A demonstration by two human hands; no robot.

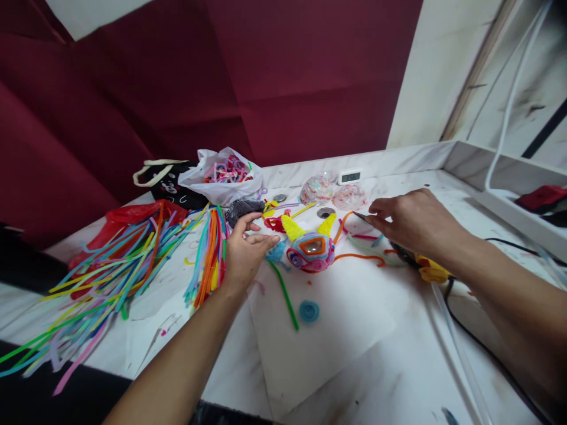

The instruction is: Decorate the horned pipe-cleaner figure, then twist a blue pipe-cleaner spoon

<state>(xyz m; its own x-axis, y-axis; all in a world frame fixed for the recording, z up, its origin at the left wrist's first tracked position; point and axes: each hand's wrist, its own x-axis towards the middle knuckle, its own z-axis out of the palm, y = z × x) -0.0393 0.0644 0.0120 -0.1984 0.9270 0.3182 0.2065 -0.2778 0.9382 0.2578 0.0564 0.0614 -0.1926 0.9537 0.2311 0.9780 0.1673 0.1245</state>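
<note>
A craft piece of coiled pipe cleaners [302,258] sits on a white sheet. It has two yellow horns and an orange-framed clear window. My left hand [248,248] hovers just left of it, thumb and fingers apart, with no object visible between them. To the right, my right hand [407,221] pinches a small dark pointed tool [361,218], whose exact kind is unclear. Its tip meets the end of an orange pipe cleaner [344,227] beside the piece. Nearer to me lie a green pipe cleaner [286,298] and a flat blue coil [309,311].
Bundled pipe cleaners [211,251] and a loose heap [110,265] cover the left side. Behind stand a white bag of scraps [221,189], clear domes [349,197] and a small digital display [349,177]. A yellow-and-black tool [430,270] with a cord lies under my right forearm.
</note>
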